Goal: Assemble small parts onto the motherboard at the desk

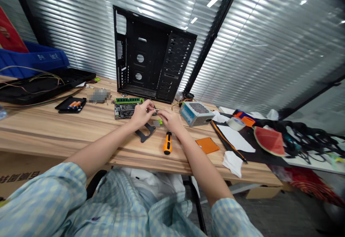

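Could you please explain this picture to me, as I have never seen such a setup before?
Of course. There is no machine here: a person works with two bare hands, and the single picture comes from a camera worn on the head, looking forward and down.

The left hand and right hand meet at a small shiny piece, too small to identify; I cannot tell which hand grips it.

On the brown wood-grain table, a dark circuit board with a green memory stick lies by the left hand. An orange-and-black screwdriver lies nearer the person. Behind stands a tall, black, open computer case. To the right are a grey boxy power supply and a flat orange rectangle.
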`<state>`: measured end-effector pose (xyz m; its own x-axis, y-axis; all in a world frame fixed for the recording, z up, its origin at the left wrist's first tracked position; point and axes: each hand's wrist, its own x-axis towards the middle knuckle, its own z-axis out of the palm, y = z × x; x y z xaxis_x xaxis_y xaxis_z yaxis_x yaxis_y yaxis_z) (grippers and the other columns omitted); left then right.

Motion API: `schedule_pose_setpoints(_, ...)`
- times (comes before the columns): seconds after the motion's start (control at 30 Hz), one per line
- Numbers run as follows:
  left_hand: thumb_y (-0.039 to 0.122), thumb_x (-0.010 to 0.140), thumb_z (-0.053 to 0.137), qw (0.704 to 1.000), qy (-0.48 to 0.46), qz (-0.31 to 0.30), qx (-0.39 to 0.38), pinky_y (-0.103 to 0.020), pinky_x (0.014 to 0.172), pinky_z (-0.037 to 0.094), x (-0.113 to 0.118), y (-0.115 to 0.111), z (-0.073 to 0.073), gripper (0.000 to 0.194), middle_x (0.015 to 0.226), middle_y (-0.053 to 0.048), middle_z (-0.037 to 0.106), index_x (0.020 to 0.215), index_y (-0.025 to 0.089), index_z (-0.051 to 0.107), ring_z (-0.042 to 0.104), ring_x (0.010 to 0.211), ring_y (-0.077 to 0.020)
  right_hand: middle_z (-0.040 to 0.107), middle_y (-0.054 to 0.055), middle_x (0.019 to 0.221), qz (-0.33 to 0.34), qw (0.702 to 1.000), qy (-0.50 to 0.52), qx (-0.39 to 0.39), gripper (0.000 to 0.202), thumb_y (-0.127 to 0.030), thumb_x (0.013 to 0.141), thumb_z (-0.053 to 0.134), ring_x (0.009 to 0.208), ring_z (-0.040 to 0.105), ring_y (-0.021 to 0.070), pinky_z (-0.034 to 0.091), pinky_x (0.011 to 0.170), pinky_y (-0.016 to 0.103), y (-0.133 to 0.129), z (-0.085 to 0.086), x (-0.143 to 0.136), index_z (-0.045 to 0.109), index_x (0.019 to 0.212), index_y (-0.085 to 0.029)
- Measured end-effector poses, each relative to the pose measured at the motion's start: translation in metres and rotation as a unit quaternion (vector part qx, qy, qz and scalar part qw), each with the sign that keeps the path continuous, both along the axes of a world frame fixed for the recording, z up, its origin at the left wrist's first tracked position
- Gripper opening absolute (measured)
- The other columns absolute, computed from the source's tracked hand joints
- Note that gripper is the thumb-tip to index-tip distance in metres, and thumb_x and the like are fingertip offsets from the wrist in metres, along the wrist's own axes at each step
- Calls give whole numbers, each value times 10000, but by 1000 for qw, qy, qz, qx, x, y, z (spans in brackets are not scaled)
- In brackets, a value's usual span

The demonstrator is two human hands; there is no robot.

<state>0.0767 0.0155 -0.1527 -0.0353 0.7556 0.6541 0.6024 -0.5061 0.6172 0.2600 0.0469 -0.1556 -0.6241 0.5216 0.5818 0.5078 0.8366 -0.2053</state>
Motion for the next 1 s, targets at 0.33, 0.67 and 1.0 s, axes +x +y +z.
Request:
schedule_pose_setpoints(0.33, 167, 774, 577, 990, 105, -88, -17, -249, 699, 468, 2, -2, -1, 149, 768, 9, 696, 911, 215, 540, 670, 760, -168, 654, 87, 1110, -33, 999, -6, 18, 264, -246, 976, 442, 1008, 594, 196, 429, 773, 263, -2, 8, 4, 678, 1096, -240)
schedule_pose_setpoints(0.67, 294, 775, 671, 989, 38, -144, -27, -236, 668, 487, 4, -7, 1, 222, 787, 4, 719, 917, 206, 524, 700, 755, -169, 685, 87, 1003, 16, 995, 94, -34, 216, -270, 945, 496, 958, 612, 206, 458, 852, 318, 13, -3, 6, 697, 996, -210)
schedule_pose_setpoints(1.0, 236, 747, 696, 998, -53, -14, 16, -242, 690, 476, 6, -9, 5, 231, 774, 17, 723, 869, 210, 502, 699, 771, -169, 714, 63, 900, 23, 991, 110, -73, 141, -247, 891, 581, 841, 635, 197, 469, 789, 317, 16, -7, 2, 716, 911, -211)
